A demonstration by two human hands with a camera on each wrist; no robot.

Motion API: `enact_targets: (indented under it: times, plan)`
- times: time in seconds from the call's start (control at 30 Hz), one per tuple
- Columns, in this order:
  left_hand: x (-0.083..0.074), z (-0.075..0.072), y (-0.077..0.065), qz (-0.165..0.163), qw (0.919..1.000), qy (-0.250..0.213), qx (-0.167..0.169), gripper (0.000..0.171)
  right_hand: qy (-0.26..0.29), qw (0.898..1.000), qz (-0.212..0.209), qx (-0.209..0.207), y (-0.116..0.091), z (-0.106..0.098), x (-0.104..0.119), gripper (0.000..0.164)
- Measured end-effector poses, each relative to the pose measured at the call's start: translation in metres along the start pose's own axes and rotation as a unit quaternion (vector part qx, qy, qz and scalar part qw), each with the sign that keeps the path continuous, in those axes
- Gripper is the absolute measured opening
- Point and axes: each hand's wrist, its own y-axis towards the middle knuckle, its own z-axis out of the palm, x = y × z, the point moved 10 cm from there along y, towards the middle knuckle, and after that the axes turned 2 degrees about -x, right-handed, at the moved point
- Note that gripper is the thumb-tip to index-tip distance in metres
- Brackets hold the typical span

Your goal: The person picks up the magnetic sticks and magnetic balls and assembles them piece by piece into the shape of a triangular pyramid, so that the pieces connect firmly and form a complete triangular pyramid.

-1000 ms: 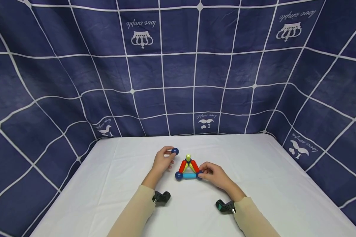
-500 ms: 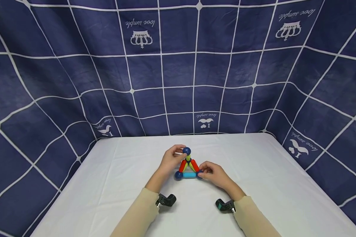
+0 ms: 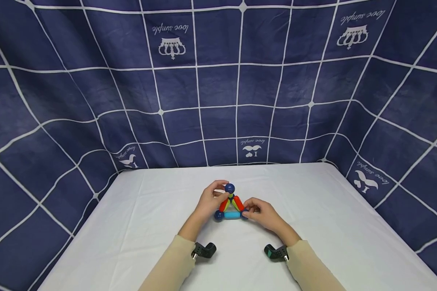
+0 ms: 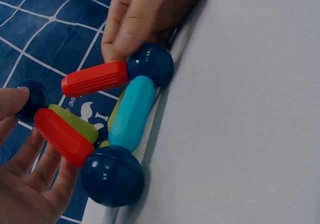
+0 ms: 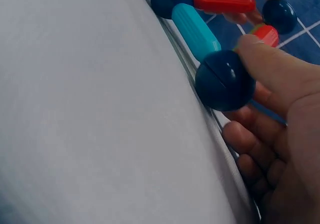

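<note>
A small frame of magnetic rods and balls stands on the white table. My left hand [image 3: 206, 203] pinches a dark blue ball [image 3: 230, 188] between thumb and fingers, at the end of a yellow-green rod [image 4: 75, 125]. My right hand [image 3: 264, 214] grips the ball at the near right corner [image 5: 225, 80], thumb on its upper side. A light blue rod [image 3: 232, 215] joins that corner to another blue ball [image 4: 112, 176] at the near left. Red rods [image 4: 95, 79] slope inward from both near balls. The ball at the back is mostly hidden.
The white-covered table [image 3: 160, 226] spreads around the frame. A navy curtain [image 3: 218, 85] with white grid lines rises behind it and at both sides. Black wrist cameras [image 3: 205, 250] sit on both forearms.
My left hand has moved right with the blue ball, from beside the frame to the yellow-green rod's top, then slightly down. The right hand stays at its corner ball.
</note>
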Motion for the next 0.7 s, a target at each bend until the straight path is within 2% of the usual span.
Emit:
enact_targets:
  times: [0.2,0.33,0.5,0.7]
  plan:
    - [0.005,0.004,-0.011,0.027,0.9991,0.02,0.025,0.056,-0.009,0.999,0.002,-0.037,0.002,0.001,0.012,0.026]
    - [0.002,0.006,-0.014,0.06,0.9964,0.046,0.037,0.062,-0.027,0.998,-0.002,-0.058,0.003,0.0,0.015,0.022]
    - [-0.002,0.006,-0.017,0.079,0.993,0.076,0.042,0.062,-0.033,0.998,-0.004,-0.061,0.002,0.002,0.014,0.021]
    - [-0.003,0.006,-0.019,0.09,0.992,0.081,0.037,0.057,-0.033,0.998,-0.011,-0.061,0.001,0.003,0.014,0.021]
